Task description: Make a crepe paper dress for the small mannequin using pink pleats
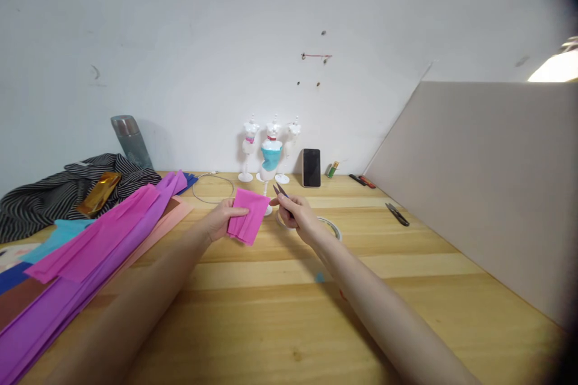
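My left hand pinches a folded piece of bright pink crepe paper, thumb on its front face. Close to the paper's upper right corner, my right hand is closed around scissors with dark, pointed blades that stand slightly apart. Most of the scissors' handle is hidden in the fingers. Just behind the hands stands a small white dress form with a teal wrap about its body. Partly covered by my right wrist, a white ring-shaped roll lies on the table.
Several more white dress forms stand by the wall, beside a phone and a small green bottle. Dark snips lie right. At left are coloured paper sheets, striped cloth, a flask and a cable.
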Motion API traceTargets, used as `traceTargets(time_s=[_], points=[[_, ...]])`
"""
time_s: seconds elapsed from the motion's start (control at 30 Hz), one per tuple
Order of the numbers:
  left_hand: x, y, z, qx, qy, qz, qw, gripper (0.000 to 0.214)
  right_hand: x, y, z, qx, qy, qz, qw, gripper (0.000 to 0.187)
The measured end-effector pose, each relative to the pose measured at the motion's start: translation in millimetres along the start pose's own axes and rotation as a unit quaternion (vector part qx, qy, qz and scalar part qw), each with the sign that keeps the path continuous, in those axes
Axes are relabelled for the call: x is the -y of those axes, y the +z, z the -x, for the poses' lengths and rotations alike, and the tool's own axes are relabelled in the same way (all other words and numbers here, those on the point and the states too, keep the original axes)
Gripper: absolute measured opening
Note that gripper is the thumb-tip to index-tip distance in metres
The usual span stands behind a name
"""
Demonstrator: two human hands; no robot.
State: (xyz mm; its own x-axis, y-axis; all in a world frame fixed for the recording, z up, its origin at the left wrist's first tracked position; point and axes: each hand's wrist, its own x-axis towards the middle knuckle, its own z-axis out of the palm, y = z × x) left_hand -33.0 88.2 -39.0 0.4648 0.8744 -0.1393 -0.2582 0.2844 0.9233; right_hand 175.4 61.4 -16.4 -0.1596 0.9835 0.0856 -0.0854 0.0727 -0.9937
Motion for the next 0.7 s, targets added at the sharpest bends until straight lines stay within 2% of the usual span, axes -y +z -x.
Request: traceTargets(time_s=[0.27, 0.4, 0.47, 0.57, 0.7], points=[[10.6, 13.2, -0.3, -0.008, 0.002, -0.017, 1.000, 0.040, 5.0, 3.0, 1.6, -0.034, 0.017, 0.016, 0.999, 0.035], [8.6, 20.6, 3.2, 0.020, -0.011, -0.029, 0.999, 0.046, 3.6, 4.3, 0.8, -0.052, 0.012, 0.056, 0.997, 0.030], [7.7, 24.0, 4.1, 0.031, 0.009, -0.021, 0.999, 0.049, 2.0, 4.2, 0.4, -0.050, 0.006, 0.069, 0.996, 0.029], [8.5, 25.0, 2.8, 0.010, 0.052, -0.003, 0.999, 0.044, 0.8, 3.3, 0.4, -0.042, 0.008, 0.064, 0.997, 0.028], [10.3, 21.1, -0.8, -0.022, 0.027, 0.031, 0.999, 0.031, -1.8, 0.5, -1.0, -0.061, -0.008, 0.032, 0.998, 0.018]])
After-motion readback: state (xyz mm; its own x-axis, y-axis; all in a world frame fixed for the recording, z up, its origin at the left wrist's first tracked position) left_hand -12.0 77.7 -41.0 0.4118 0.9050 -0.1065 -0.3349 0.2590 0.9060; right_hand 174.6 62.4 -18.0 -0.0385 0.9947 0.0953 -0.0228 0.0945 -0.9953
